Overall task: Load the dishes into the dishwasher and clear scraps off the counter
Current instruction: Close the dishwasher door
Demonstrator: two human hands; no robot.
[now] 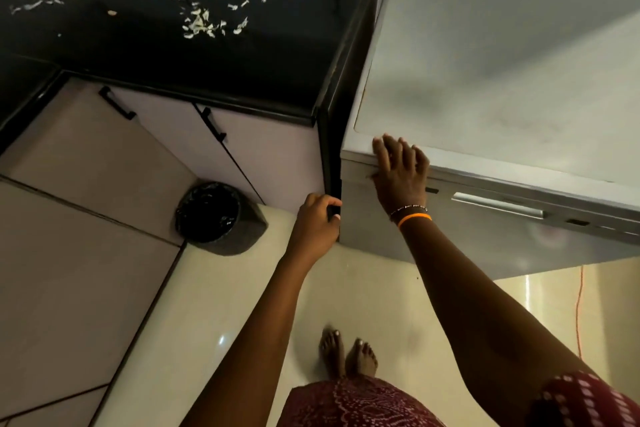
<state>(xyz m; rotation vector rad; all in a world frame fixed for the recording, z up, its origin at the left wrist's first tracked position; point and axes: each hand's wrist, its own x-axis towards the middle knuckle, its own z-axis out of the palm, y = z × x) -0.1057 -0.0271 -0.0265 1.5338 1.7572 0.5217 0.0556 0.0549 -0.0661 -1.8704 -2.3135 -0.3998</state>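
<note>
A grey dishwasher (485, 80) stands to the right of the black counter (277, 62), its door shut and a silver handle (498, 204) on the front. My right hand (400, 173) lies flat on its top front edge near the left corner, fingers straight. My left hand (317, 225) curls its fingers round the door's left side edge, beside the counter's black end panel. Pale vegetable scraps (201, 22) lie scattered over the counter's far half. No dishes are in view.
A bin (214, 218) lined with a black bag sits on the floor below the counter corner. White cabinet doors with black handles (214, 123) run under the counter. An orange cable (578, 315) hangs at the right. My bare feet stand on glossy cream tiles.
</note>
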